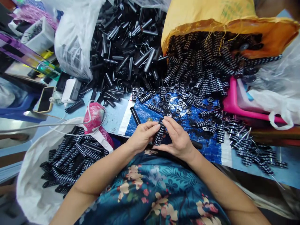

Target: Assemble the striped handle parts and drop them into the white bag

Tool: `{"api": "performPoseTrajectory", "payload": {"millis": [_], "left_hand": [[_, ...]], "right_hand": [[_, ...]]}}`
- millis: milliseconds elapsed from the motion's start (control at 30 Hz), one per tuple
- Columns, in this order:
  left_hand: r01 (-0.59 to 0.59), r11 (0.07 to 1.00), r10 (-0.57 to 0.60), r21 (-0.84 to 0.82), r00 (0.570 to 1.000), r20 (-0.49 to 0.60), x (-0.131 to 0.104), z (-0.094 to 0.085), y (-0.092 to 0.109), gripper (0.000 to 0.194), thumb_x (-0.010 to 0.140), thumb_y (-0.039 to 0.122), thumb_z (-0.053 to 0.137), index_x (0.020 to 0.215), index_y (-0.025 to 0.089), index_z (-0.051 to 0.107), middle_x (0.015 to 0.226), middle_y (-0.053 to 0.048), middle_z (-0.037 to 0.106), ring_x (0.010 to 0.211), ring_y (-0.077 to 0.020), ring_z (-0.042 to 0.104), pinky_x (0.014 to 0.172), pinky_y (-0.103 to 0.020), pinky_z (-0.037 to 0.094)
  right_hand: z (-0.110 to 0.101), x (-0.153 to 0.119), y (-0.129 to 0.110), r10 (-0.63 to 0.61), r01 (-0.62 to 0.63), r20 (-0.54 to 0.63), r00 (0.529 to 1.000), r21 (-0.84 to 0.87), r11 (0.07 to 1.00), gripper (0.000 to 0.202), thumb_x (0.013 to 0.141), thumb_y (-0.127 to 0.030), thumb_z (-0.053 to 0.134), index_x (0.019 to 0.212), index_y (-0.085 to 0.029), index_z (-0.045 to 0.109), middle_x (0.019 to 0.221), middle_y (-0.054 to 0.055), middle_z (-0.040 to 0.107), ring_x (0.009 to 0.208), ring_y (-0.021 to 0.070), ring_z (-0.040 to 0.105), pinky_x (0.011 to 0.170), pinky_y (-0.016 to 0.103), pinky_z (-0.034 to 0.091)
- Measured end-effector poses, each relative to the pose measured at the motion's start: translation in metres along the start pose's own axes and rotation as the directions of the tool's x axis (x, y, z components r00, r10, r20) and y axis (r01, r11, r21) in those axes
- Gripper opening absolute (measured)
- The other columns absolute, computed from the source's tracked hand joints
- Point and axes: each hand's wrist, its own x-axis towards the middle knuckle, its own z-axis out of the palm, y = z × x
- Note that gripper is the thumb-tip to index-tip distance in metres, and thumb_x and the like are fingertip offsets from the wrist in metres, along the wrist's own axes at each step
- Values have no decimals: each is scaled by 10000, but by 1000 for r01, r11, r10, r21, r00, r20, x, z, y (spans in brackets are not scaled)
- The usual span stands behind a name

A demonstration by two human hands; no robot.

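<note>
Together, left hand (142, 136) and right hand (180, 139) grasp a patterned cylinder (159, 135), apparently mid-assembly; steady alignment seems needed next.

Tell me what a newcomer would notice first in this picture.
Probably the yellow sack at upper right, with patterned black tubes at its mouth. Left of it lies a heap of shiny black tubes. Near the centre, the left hand and right hand hold one patterned tube.

No words or numbers are legible: green printing on a yellow sack (199, 12) blurs beyond reading, and white markings on a blue sheet (212, 152) lie partly covered.
</note>
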Motion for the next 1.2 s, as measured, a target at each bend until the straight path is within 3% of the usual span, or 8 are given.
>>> {"api": "performPoseTrajectory", "payload": {"millis": [200, 333, 433, 600, 667, 933, 1100, 1200], "left_hand": [[-79, 992, 89, 96, 990, -108, -9, -29, 11, 547, 649, 471, 883, 971, 169, 559, 782, -24, 702, 608, -146, 666, 581, -264, 543], [-212, 890, 299, 404, 940, -165, -16, -68, 26, 458, 711, 457, 834, 949, 158, 581, 745, 5, 656, 637, -128, 662, 634, -243, 515], [-259, 774, 376, 578, 922, -90, 2, -85, 30, 339, 766, 398, 776, 923, 142, 618, 797, -11, 648, 694, -110, 624, 669, -234, 475], [-435, 559, 670, 706, 739, -75, 50, -81, 43, 174, 848, 297, 663, 901, 151, 584, 790, -7, 587, 707, -110, 558, 689, -252, 449], [-452, 543, 688, 708, 722, -66, 50, -73, 46, 173, 871, 309, 639, 920, 160, 566, 816, -17, 593, 712, -121, 572, 682, -262, 456], [-212, -72, 477, 975, 851, 220, 3, -59, 15, 173, 890, 352, 660, 897, 180, 643, 866, -70, 625, 846, -218, 567, 765, -347, 431], [-173, 119, 333, 978, 934, 125, 17, -66, 26, 280, 786, 431, 763, 804, 179, 644, 695, 4, 556, 633, -142, 473, 601, -286, 304], [-148, 223, 292, 964, 953, 79, 23, -68, 34, 315, 750, 440, 778, 750, 176, 606, 626, 35, 507, 576, -119, 423, 572, -273, 258]], "right_hand": [[-5, -7, 4, 66, -64, 84, 994, -24, 998, 886, 1017, -708, 575, 1607, -147, 225, 1458, 214, 434, 1306, 407, 464, 1070, 591, 457], [-12, -26, 13, 210, -163, 200, 957, -227, 960, 337, 1108, -426, 524, 1313, -165, 585, 1188, 157, 605, 1058, 355, 591, 924, 514, 513], [-10, -33, 17, 222, -136, 240, 945, -328, 935, 239, 1110, -280, 442, 1087, -152, 642, 1021, 139, 620, 900, 318, 590, 806, 448, 515], [-12, -28, 14, 231, -176, 113, 967, -362, 915, 247, 1124, -262, 383, 1094, -143, 598, 908, 104, 622, 781, 273, 608, 722, 379, 495], [-18, -28, 14, 247, -225, 36, 968, -296, 928, 216, 1120, -265, 406, 1118, -163, 596, 932, 86, 641, 772, 251, 632, 712, 353, 500], [-30, -23, 13, 288, -277, 45, 957, -166, 946, 211, 1118, -282, 436, 1086, -194, 625, 947, 65, 661, 785, 235, 656, 724, 339, 528], [-26, -12, 6, 201, -214, -77, 977, -252, 944, 223, 1125, -262, 409, 1147, -189, 619, 906, 77, 650, 728, 231, 630, 657, 328, 502], [-22, -9, 6, 170, -132, 78, 982, -353, 926, 273, 1143, -275, 387, 1095, -178, 637, 820, 66, 623, 674, 220, 604, 606, 313, 455]]}}
